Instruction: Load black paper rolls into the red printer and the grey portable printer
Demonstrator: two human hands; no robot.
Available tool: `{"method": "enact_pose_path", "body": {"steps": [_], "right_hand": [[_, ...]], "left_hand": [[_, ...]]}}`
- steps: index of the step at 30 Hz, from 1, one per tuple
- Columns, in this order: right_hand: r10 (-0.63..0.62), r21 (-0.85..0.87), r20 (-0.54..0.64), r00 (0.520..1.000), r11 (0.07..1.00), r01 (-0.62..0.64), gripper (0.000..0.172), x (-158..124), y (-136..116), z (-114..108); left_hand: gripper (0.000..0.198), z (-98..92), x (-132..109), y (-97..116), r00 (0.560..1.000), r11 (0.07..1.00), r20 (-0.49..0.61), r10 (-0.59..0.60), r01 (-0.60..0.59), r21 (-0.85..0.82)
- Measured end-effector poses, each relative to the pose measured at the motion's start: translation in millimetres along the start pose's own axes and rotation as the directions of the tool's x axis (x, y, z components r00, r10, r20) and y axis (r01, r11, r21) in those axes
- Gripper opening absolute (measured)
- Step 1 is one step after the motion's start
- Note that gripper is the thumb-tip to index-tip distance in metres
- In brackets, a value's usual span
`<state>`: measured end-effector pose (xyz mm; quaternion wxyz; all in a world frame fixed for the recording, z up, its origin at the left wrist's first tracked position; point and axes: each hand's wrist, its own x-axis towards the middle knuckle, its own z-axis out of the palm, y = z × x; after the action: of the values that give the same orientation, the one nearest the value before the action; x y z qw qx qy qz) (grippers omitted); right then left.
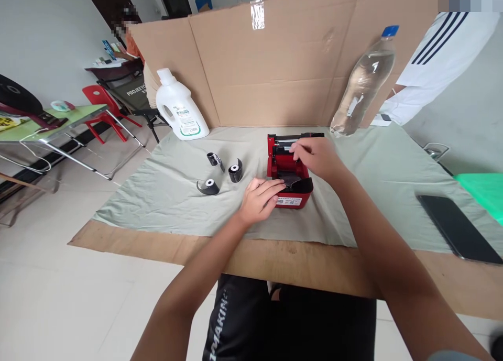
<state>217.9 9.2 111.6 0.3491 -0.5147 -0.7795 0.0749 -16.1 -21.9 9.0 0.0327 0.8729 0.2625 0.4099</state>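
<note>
A small red and black label printer stands on the cloth with its lid raised. A black strip lies across its front opening. My left hand rests at the printer's front left, fingers stretched out flat over the strip's edge. Over the right side of the lid and the opening is my right hand, its fingers curled and closed; what they hold, if anything, is hidden. Left of the printer are several black rolls: one roll upright, one roll partly unwound, and one roll farther back.
A white detergent bottle and a tilted clear water bottle stand against the cardboard screen. A black phone lies at the right on the cloth. The wooden table edge is nearest me. Other people are behind the screen.
</note>
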Motion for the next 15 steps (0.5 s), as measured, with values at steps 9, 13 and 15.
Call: {"method": "enact_pose_path", "body": {"steps": [9, 13, 15], "right_hand": [[0.183, -0.324, 0.491, 0.851, 0.946, -0.017, 0.019, 12.9, 2.2, 29.3], [0.283, -0.358, 0.546, 0.788, 0.930, -0.086, 0.012, 17.1, 2.2, 28.8], [0.307, -0.357, 0.567, 0.765, 0.928, -0.107, 0.010, 19.2, 3.2, 29.5]], "left_hand": [[0.047, 2.1, -2.1, -1.7, 1.000, 0.998, 0.016, 0.021, -0.022, 0.056], [0.047, 2.1, -2.4, -1.9, 0.999, 0.997, -0.008, 0.050, -0.049, 0.067], [0.046, 1.4, -2.6, -1.8, 0.997, 0.994, -0.029, 0.066, -0.063, 0.085]]}}
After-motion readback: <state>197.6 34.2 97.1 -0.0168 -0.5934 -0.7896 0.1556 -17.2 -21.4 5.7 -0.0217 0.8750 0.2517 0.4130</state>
